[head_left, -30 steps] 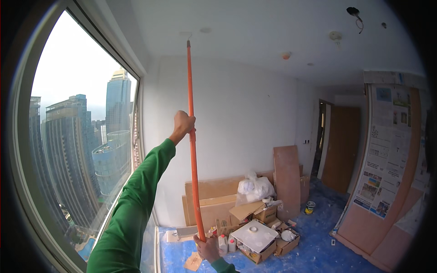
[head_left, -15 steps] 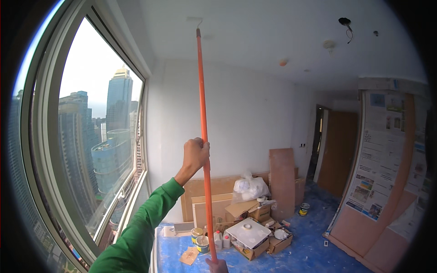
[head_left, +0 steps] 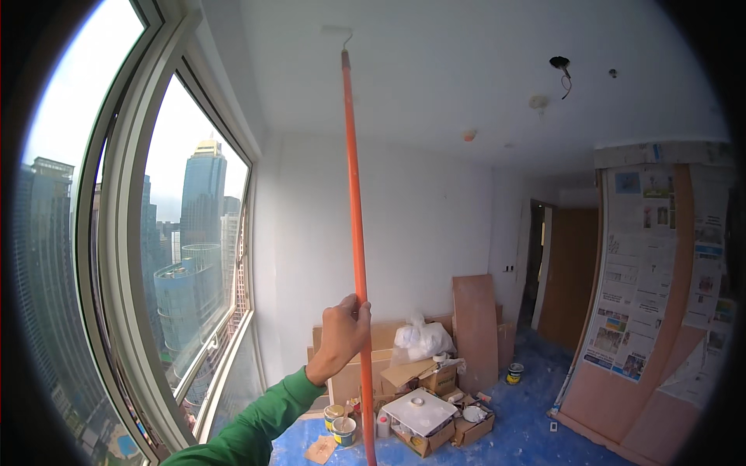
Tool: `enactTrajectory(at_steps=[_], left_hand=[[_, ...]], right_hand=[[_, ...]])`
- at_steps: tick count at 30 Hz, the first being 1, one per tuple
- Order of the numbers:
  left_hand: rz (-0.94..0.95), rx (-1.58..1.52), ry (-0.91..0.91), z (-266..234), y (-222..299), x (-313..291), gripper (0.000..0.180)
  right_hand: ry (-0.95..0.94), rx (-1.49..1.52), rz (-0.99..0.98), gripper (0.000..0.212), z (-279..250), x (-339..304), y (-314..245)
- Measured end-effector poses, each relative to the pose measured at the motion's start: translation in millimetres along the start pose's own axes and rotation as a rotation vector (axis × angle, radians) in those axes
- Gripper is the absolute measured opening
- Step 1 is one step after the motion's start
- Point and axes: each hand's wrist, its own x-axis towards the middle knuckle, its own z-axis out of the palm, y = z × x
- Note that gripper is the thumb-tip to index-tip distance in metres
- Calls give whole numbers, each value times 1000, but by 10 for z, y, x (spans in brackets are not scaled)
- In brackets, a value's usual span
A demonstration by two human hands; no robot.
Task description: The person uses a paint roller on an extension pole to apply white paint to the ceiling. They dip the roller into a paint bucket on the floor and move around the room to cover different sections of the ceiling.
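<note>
My left hand (head_left: 342,335), in a green sleeve, is closed around a long orange extension pole (head_left: 354,179). The pole stands nearly upright, leaning slightly left toward its top. On its upper end sits a paint roller (head_left: 336,30), whose pale cover is at the white ceiling (head_left: 435,70); it is too faint to tell how firmly it touches. The pole's lower end runs out of the picture at the bottom. My right hand is out of view.
A large window (head_left: 198,256) fills the left. Ahead, paint cans (head_left: 343,431), cardboard boxes (head_left: 429,441), a white plastic bag (head_left: 422,340) and leaning boards (head_left: 475,334) crowd the blue-covered floor (head_left: 513,419). Wires (head_left: 566,81) hang from a ceiling hole. A paper-covered cabinet (head_left: 629,272) stands right.
My left hand sits lower in the picture, still gripping the pole. My right hand, earlier on the pole at the bottom edge, has gone out of view. The view has shifted somewhat.
</note>
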Motion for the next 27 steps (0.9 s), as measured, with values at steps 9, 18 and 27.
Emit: enactTrajectory(at_steps=[9, 18, 27], left_hand=[[58, 69, -11, -177, 442, -481, 16], [100, 33, 53, -48, 45, -469, 17], [16, -16, 57, 6, -371, 109, 16]], right_hand=[[-32, -6, 3, 35, -31, -188, 652], [-29, 33, 9, 33, -59, -435, 436], [-8, 71, 7, 32, 126, -342, -1]])
